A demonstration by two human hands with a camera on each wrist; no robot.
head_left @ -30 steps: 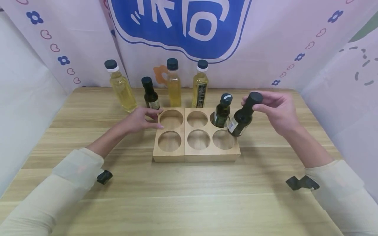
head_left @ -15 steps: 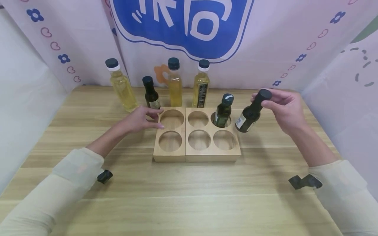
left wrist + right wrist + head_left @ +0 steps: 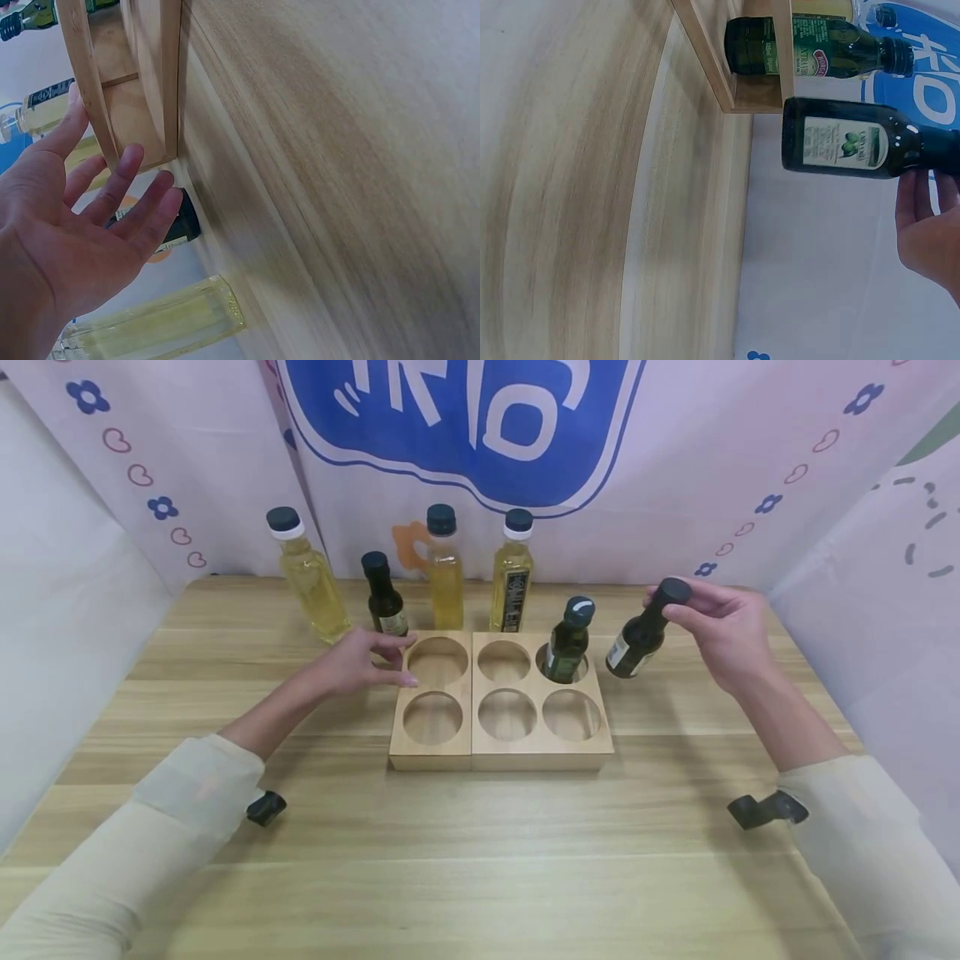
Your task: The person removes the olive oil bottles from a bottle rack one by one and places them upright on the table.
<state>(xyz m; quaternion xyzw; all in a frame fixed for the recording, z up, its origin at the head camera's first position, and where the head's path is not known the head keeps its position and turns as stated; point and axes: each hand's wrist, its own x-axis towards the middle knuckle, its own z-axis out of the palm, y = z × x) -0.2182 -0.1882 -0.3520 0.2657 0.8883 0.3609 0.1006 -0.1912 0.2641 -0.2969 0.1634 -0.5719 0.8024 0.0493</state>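
Observation:
In the head view my right hand (image 3: pixel 723 631) pinches the black neck of a dark olive oil bottle (image 3: pixel 633 645), tilted and raised to the right of the wooden rack (image 3: pixel 540 745). Its olive-printed label (image 3: pixel 845 142) shows in the right wrist view. A green bottle (image 3: pixel 567 647) stands in the rack's back right hole; the other holes hold nothing. My left hand (image 3: pixel 357 666) rests at the rack's left edge, fingers relaxed and spread, with thumb and fingertip at its rim. Behind that hand stands a small dark bottle (image 3: pixel 385 602), partly hidden.
Yellow oil bottles stand behind the rack: one at left (image 3: pixel 313 589), one in the middle (image 3: pixel 446 581) and one with a black label (image 3: pixel 512 581). A printed cloth (image 3: pixel 637 543) hangs behind the wooden table (image 3: pixel 480 852).
My right hand has carried the dark bottle away from the rack's right side, rightward and slightly back. The left hand has stayed at the rack's edge.

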